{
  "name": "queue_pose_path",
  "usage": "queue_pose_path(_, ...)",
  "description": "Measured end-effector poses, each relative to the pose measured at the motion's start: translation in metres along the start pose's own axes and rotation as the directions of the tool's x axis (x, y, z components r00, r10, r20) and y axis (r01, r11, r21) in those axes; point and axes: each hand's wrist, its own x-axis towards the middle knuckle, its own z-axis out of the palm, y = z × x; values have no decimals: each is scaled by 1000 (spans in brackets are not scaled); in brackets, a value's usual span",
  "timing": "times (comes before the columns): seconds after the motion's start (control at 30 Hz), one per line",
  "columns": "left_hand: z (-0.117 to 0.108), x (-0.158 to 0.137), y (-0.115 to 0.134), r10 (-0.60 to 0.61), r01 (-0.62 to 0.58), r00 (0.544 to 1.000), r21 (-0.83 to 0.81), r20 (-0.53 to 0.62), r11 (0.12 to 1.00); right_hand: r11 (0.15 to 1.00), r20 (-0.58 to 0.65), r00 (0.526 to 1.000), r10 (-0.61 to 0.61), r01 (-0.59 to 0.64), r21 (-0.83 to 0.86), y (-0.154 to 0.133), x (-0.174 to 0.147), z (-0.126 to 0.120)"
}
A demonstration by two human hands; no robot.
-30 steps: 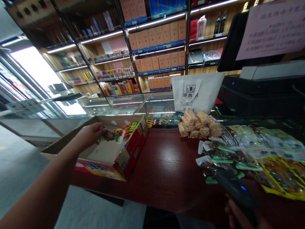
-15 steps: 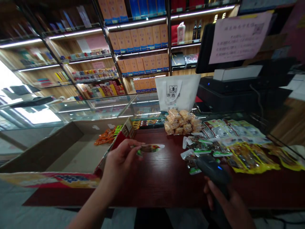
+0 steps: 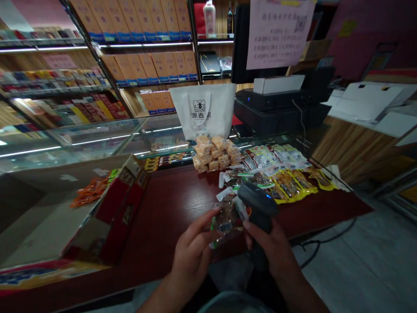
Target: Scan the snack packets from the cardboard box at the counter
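Note:
Between the fingers of my left hand (image 3: 193, 250) is a small clear snack packet (image 3: 225, 221) with brown contents and green edging. My right hand (image 3: 269, 241) is wrapped round the handle of a dark barcode scanner (image 3: 259, 204), which shows a blue light. The scanner's head is over the right side of the packet, and my right thumb is close to the packet's edge; I cannot tell whether it touches. Just beyond lie similar green-edged packets (image 3: 243, 176), with yellow-edged snack packets (image 3: 289, 184) to their right.
A cardboard box (image 3: 107, 217) holding orange packets (image 3: 91, 191) stands at the left. Wrapped tan snacks (image 3: 215, 152) are piled before a white bag (image 3: 208, 106). White-and-clear packets (image 3: 276, 156) lie behind the yellow ones. A monitor (image 3: 241, 48) stands at the back.
My left hand has brought the packet rightward, up to the scanner, and its flat side now shows. The view has turned to the right and down.

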Motion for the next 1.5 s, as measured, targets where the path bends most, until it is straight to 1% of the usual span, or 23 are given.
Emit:
queue_pose_path(0.07, 6, 1, 4, -140, 131, 989, -178, -41, 975, 1000, -14, 1000, 7, -7, 15, 2, 1, 0)
queue_pose_path(0.1, 9, 2, 5, -228, 204, 973, -298, -47, 933, 1000, -17, 1000, 11, -11, 15, 2, 2, -1)
queue_pose_path(0.13, 10, 4, 6, -319, 275, 947, -426, -35, 862, 1000, -16, 1000, 11, -11, 14, 2, 2, -1)
queue_pose_path(0.17, 11, 6, 7, -410, 346, 912, -542, 3, 766, 1000, -12, 1000, 5, -4, 12, 2, 2, -1)
queue_pose_path(0.23, 9, 11, 5, -553, 470, 824, -694, 125, 545, 1000, -13, 1000, -13, 13, 3, 2, 3, -1)
queue_pose_path(0.3, 5, 16, 2, -631, 559, 736, -745, 245, 363, 999, -15, 999, -34, 34, -3, 2, 3, -2)
queue_pose_path(0.37, 0, 21, -3, -656, 615, 678, -744, 331, 260, 999, -16, 999, -45, 45, -4, 2, 4, -3)
queue_pose_path(0.5, 2, 22, -10, -628, 712, 626, -667, 462, 219, 999, 23, 999, -39, 40, -31, 0, 4, -5)
queue_pose_path(0.63, 11, 18, -17, -551, 804, 565, -561, 614, 199, 979, 73, 994, -81, 93, -180, -1, 5, -9)
queue_pose_path(0.73, 10, 18, -23, -497, 858, 511, -446, 701, 253, 946, 74, 987, -141, 157, -283, 0, 6, -12)
queue_pose_path(0.8, 6, 20, -23, -489, 883, 467, -357, 737, 305, 942, 104, 984, -144, 169, -291, 1, 6, -12)
queue_pose_path(0.9, 1, 25, -20, -487, 892, 430, -273, 760, 361, 952, 163, 980, -117, 157, -263, -1, 5, -10)
queue_pose_path(0.93, 0, 27, -19, -485, 889, 430, -265, 761, 373, 951, 178, 977, -118, 163, -263, -2, 6, -10)
queue_pose_path(0.97, 0, 29, -19, -492, 882, 446, -275, 748, 382, 946, 178, 975, -133, 179, -272, -3, 6, -10)
queue_pose_path(1.0, -1, 32, -19, -510, 870, 477, -303, 715, 390, 938, 159, 976, -149, 190, -288, -5, 7, -11)
queue_pose_path(1.03, -1, 35, -21, -543, 850, 522, -347, 658, 397, 933, 128, 978, -163, 195, -303, -6, 9, -12)
queue_pose_path(1.1, -2, 39, -25, -627, 785, 612, -471, 482, 404, 935, 54, 981, -185, 192, -298, -7, 11, -17)
queue_pose_path(1.13, -2, 41, -28, -667, 741, 640, -536, 383, 403, 942, 20, 982, -190, 188, -278, -7, 12, -20)
queue_pose_path(1.17, -1, 42, -31, -701, 692, 654, -598, 283, 404, 951, -2, 981, -193, 186, -248, -7, 13, -22)
queue_pose_path(1.23, 2, 41, -38, -746, 584, 658, -696, 104, 418, 962, -15, 980, -201, 194, -190, -5, 12, -26)
queue_pose_path(1.3, 7, 38, -44, -760, 489, 650, -755, -19, 437, 968, 2, 981, -194, 191, -165, -2, 9, -26)
queue_pose_path(1.37, 13, 33, -48, -765, 434, 640, -788, -72, 437, 969, 60, 981, -184, 192, -157, 3, 4, -22)
queue_pose_path(1.5, 25, 26, -54, -773, 405, 628, -811, -89, 422, 964, 187, 971, -147, 183, -193, 12, -5, -9)
